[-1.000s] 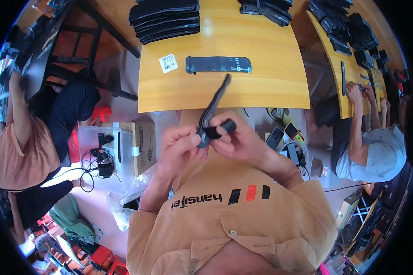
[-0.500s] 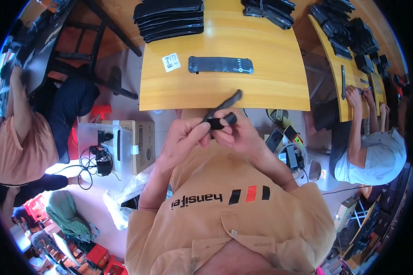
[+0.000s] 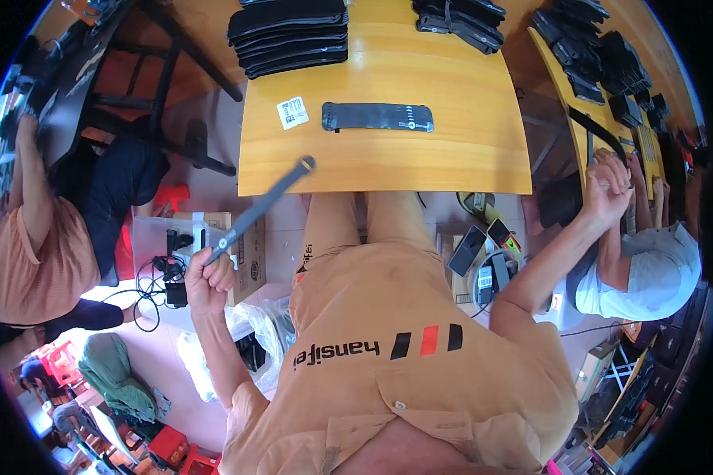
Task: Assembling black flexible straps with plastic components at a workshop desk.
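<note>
My left hand (image 3: 211,279), out to the left above a clear plastic bin, is closed round one end of a dark grey strap (image 3: 263,207). The strap slants up to the right, and its far end, with a small dark buckle or loop, hangs near the table's front edge. Far out to the right, my right hand (image 3: 608,190) is closed on a black strap (image 3: 598,129) that curves away above it. The two straps are apart. On the table, a flat dark band (image 3: 378,116) with white markings lies crosswise.
A white printed label (image 3: 291,113) lies on the yellow table (image 3: 451,162). Behind are a stack of black bands (image 3: 289,39) and a tied black bundle (image 3: 459,25). Co-workers sit at left and right. A clear bin (image 3: 146,237) with cables and a cardboard box (image 3: 252,257) stand below.
My hands were together before my body with black strap material between them. They have swung wide apart, each holding a strap.
</note>
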Motion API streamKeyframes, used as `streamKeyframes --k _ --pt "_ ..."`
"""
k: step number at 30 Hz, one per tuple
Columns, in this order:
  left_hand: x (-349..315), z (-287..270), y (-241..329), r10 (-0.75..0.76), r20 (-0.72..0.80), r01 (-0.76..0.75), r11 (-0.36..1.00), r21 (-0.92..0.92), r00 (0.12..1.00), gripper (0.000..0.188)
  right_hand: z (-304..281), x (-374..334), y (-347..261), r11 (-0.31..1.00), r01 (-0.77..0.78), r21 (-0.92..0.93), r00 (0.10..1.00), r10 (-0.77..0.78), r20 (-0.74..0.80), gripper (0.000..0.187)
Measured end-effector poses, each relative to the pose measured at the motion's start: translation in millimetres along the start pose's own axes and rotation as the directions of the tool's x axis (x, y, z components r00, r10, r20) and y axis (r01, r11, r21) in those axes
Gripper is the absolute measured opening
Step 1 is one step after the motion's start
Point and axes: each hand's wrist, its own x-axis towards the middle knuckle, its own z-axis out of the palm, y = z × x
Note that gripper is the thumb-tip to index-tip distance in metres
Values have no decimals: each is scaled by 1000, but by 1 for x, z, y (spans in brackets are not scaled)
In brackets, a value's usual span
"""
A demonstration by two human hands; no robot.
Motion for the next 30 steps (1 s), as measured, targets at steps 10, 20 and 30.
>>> streamKeyframes --k 10,20,30 --pt "98 16 -68 140 -245 -44 932 360 959 45 -8 -26 83 -700 68 -711 996 4 90 14" --pt "94 32 -96 17 -504 228 878 421 864 57 -7 -32 49 -923 128 -364 875 -67 479 33" --pt "77 115 -39 808 -96 -537 470 700 581 25 10 -35 89 -906 405 -120 873 345 344 30"
